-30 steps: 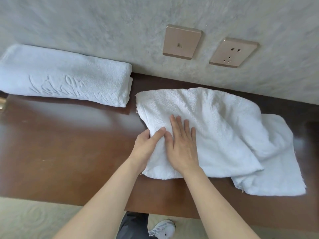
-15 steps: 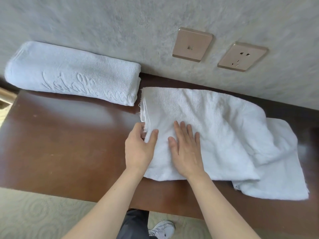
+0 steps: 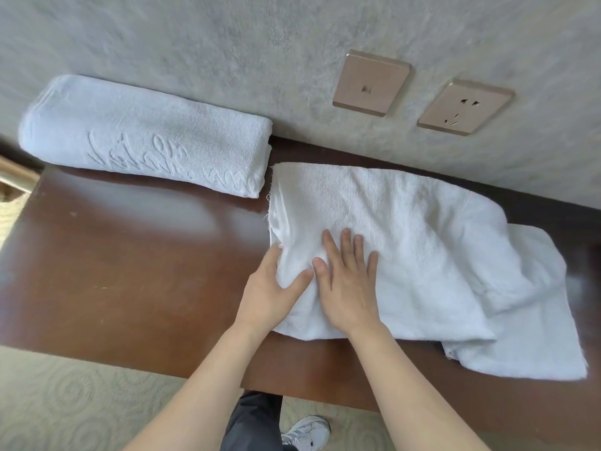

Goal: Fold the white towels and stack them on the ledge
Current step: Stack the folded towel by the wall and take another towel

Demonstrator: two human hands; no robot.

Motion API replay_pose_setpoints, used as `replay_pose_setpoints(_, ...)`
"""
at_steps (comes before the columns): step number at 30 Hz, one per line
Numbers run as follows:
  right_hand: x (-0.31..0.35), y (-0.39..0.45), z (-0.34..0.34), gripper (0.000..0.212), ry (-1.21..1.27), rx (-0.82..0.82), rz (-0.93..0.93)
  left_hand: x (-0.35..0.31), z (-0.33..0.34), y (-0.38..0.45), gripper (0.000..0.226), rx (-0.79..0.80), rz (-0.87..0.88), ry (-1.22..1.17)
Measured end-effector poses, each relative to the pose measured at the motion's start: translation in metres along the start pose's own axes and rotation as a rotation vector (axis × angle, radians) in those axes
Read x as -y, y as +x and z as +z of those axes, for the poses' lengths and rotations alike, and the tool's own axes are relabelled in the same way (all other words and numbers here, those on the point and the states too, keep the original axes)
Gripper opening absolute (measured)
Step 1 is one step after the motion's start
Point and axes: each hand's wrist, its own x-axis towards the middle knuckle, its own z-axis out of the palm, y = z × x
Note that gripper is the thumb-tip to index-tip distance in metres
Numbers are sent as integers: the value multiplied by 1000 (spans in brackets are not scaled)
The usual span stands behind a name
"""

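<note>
Two hands work on a white towel on a brown table.

The loose towel (image 3: 406, 242) lies in the middle and right of the frame, partly folded. The left hand (image 3: 271, 288) holds its left edge, thumb on top and fingers (image 3: 274, 255) tucked under the cloth. The right hand (image 3: 346, 281) lies flat on it, fingers straight and spread. A folded towel (image 3: 146, 138) sits at the upper left, against the wall (image 3: 227, 43). The table (image 3: 130, 262) is shiny.
</note>
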Motion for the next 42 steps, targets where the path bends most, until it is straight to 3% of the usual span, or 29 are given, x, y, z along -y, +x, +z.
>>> replay_pose_setpoints(3,0,2,1,73,18,-4,10,1,1,-5,46,44,202,246)
replay_pose_setpoints(5,-1,3,2,75,31,-6,18,0,4,-9,49,32,239,316)
replay_pose_setpoints(9,-2,5,5,72,26,-6,30,5,0,-12,64,106,-96,196)
replay_pose_setpoints(15,1,5,13,71,-76,-15,35,31,-13,-28,17,171,-90,3)
replay_pose_setpoints(17,3,4,17,69,-117,-24,47,38,-16,-33,14,139,-109,-141)
replay_pose_setpoints(20,8,3,24,66,-132,-59,43,46,-20,-35,18,60,-87,-145)
replay_pose_setpoints(24,10,-6,37,66,-194,-126,-20,58,-30,-33,41,-112,-9,62)
replay_pose_setpoints(29,9,-25,52,65,-213,-197,-61,73,-46,-39,36,-170,104,327)
replay_pose_setpoints(33,25,-39,64,66,-184,-204,-62,87,-62,-45,27,-218,68,427)
replay_pose_setpoints(39,37,-48,61,66,-134,-194,-67,93,-77,-51,27,-250,4,333)
replay_pose_setpoints(42,25,-28,42,64,-144,-270,-46,84,-78,-42,39,-309,-26,353)
